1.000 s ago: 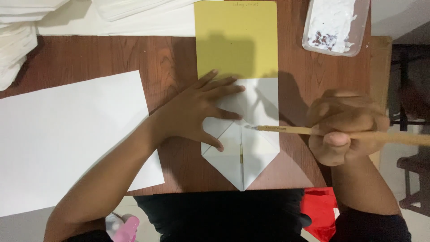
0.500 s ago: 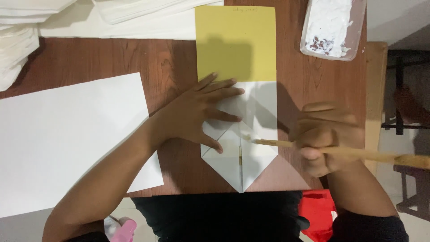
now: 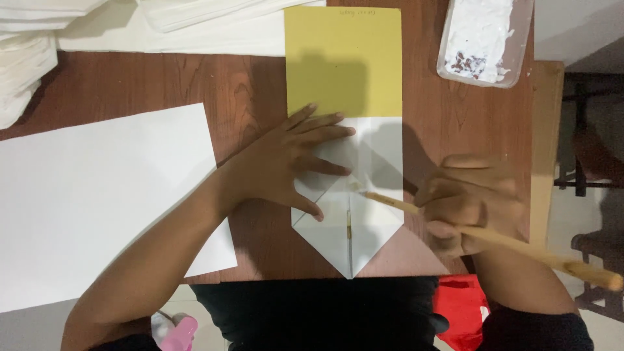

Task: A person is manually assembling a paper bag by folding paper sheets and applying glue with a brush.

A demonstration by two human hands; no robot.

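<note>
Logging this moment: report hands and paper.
Left hand flat on folded paper. Right hand grips brush, tip at centre seam. Nothing in the way.

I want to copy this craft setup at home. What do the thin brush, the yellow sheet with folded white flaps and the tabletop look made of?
The thin tan brush in the right hand looks like plain unvarnished wood or bamboo: pale and matte. The yellow sheet with white folded flaps, under the left hand, looks like matte paper with crisp creases. The reddish-brown tabletop shows wood grain, possibly laminate.
</note>
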